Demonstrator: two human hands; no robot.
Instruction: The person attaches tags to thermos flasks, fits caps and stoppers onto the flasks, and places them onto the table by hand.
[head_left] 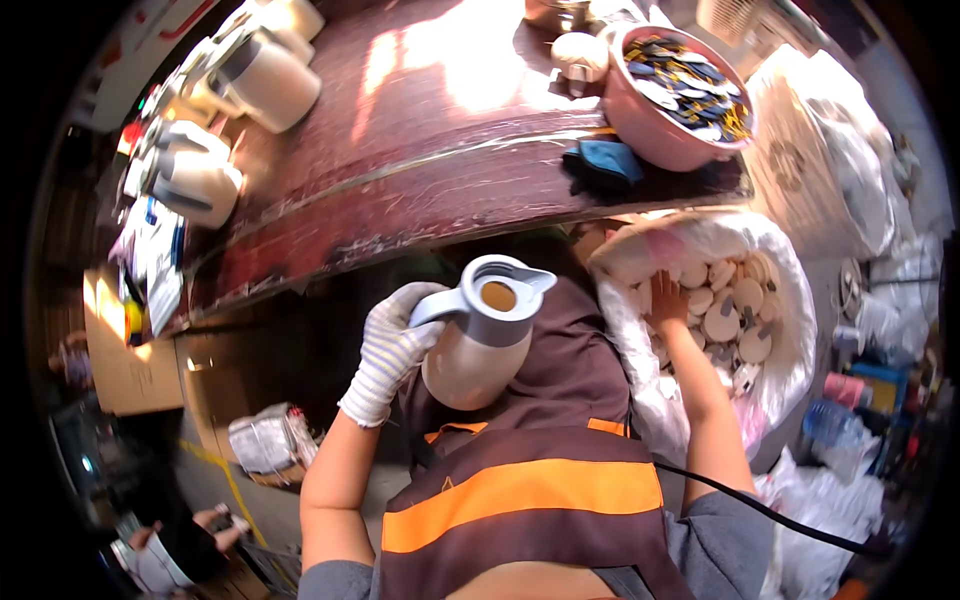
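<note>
My left hand [392,338], in a striped white glove, is closed round the grey handle of a thermos jug [478,365]. The jug has a beige body and a grey collar with a spout. It stands upright over my lap with no lid on, and its mouth shows a brownish inside. My bare right hand [668,300] reaches into a large container lined with a white plastic bag [640,365]. Its fingers look stretched out against the round beige jug lids [721,322], some with grey tabs. Part of the fingertips is hard to make out.
A worn dark red table [400,200] lies ahead. On it are several finished-looking jugs [270,85] at left, a pink bucket [665,130] of small dark and white parts, and a blue-black cloth item [605,163]. Cardboard boxes [135,350] stand at left, plastic bags [820,530] at right.
</note>
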